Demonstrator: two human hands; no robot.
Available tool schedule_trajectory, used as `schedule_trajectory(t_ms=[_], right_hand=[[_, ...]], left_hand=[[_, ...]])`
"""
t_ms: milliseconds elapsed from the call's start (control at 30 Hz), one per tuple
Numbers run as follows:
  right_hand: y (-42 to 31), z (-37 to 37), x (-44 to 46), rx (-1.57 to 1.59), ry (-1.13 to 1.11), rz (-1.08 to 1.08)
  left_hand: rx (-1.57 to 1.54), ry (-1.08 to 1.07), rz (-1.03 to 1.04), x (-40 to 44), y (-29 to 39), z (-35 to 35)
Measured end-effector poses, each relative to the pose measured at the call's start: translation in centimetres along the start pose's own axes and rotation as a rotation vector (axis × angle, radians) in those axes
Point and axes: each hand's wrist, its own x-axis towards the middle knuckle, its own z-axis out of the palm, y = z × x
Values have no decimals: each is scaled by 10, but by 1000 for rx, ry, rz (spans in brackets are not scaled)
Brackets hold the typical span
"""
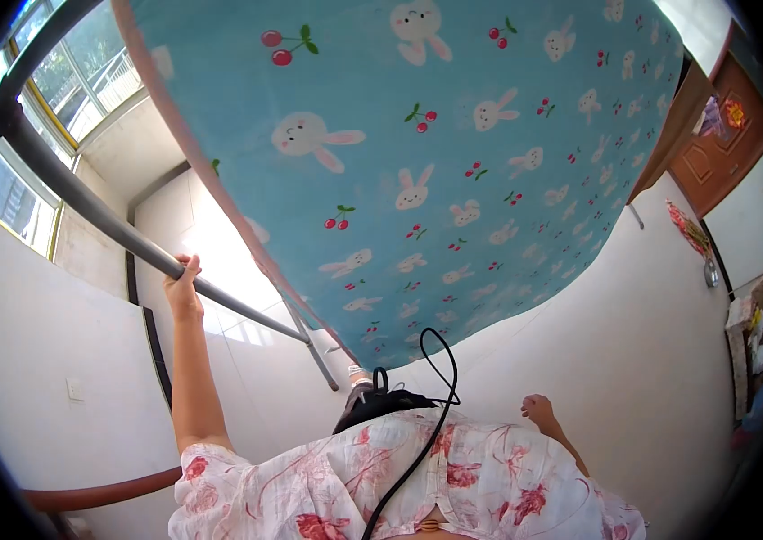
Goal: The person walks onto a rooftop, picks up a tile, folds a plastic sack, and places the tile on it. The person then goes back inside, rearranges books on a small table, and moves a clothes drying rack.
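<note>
My left hand (184,281) is wrapped round a grey metal pole (120,225), part of a standing frame on the left. Beside that pole hangs a large light-blue sheet (453,171) printed with white rabbits and red cherries, edged in pale pink. It takes up most of the upper and middle view and hides much of what lies behind it. My right hand (539,409) is low on the right, apart from the sheet, its fingers curled in with nothing seen in them.
A black cable (440,396) loops in front of my body. Windows (84,67) are at upper left. The pale tiled floor (633,351) stretches to the right, toward a brown wooden door (732,135) and a low stand (746,346) with items on it. A curved brown rail (102,493) lies lower left.
</note>
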Motion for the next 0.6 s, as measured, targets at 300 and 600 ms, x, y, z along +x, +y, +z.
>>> schedule_trajectory(t_ms=[300, 600], right_hand=[[-4, -8, -88, 42, -68, 39], [76, 3, -64, 19, -29, 45]], left_hand=[[-29, -32, 8, -63, 35, -19], [61, -63, 122, -95, -14, -49]])
